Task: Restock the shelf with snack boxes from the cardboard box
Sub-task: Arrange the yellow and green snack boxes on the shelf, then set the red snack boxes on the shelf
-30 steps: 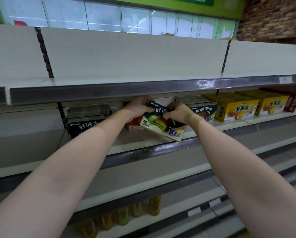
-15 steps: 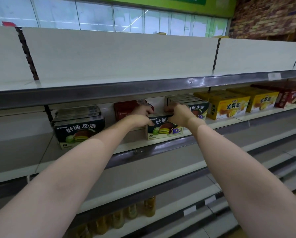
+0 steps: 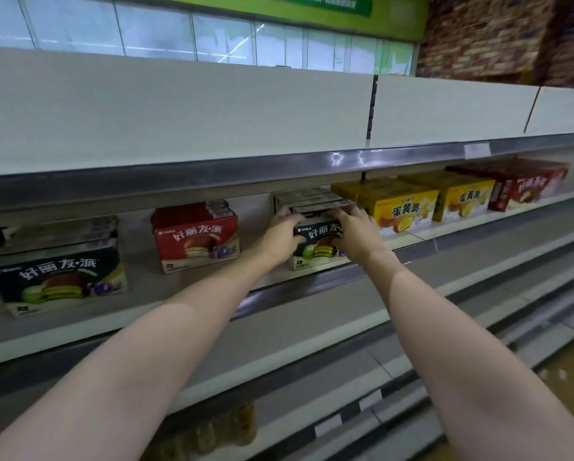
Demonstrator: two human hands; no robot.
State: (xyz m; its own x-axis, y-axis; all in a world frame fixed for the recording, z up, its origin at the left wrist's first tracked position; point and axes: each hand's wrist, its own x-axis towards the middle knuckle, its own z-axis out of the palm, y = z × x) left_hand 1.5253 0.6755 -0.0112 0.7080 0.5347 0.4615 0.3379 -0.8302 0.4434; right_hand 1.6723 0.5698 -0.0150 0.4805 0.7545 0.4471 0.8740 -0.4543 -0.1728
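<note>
With its face square to the shelf's front edge, the dark snack box sits gripped — left hand and right hand clasping its sides, likely aligning it.

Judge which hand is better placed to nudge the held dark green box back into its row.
Right, marginally. The right hand lies over the dark green box front and top, so it could push straight back toward the stacked boxes. The left hand grips the box's left end, better for steadying.

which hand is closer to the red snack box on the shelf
Left. The left hand grips the dark box just right of the red box; the right hand holds its far side.
</note>
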